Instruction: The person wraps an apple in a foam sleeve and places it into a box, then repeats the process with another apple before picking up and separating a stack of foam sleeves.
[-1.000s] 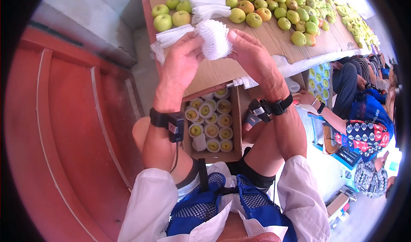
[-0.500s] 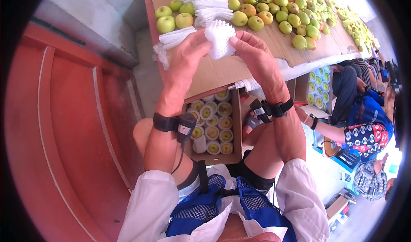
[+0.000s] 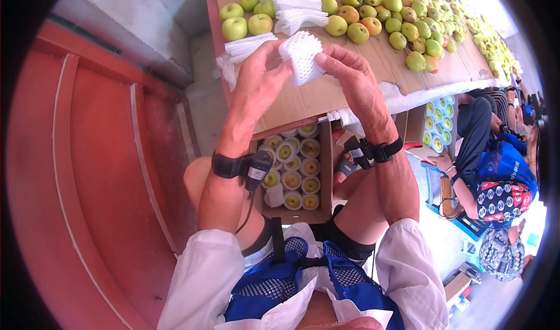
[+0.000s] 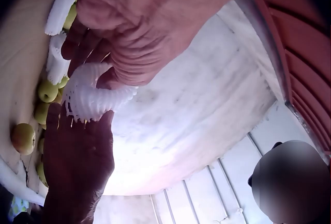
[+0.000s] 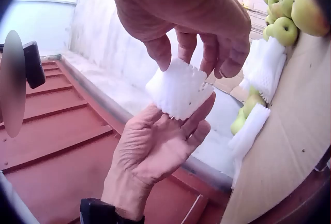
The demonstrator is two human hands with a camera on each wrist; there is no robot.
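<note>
A white foam net sleeve [image 3: 302,58] is stretched between the two hands, above the near edge of the cardboard-covered table [image 3: 291,105]. My left hand [image 3: 261,79] grips its left side. My right hand [image 3: 354,76] pinches the opposite side between thumb and fingers. In the left wrist view the sleeve [image 4: 90,92] is spread into a curved band with a hollow middle, and no apple shows in it. From the right wrist, the sleeve [image 5: 181,89] has a ragged rim, with the right fingertips on its top and the left fingers beneath.
Flat foam sleeves [image 3: 300,15] are stacked beyond the hands, beside several green apples [image 3: 234,29]. A large heap of apples [image 3: 408,23] spreads to the right. Below, between the knees, stands a carton [image 3: 326,172] of sleeved apples. Another person [image 3: 504,175] sits at the right.
The sleeve has turned and spread between the hands, its toothed rim now toward the top. Both hands stay close together over the table edge. The head view has shifted slightly.
</note>
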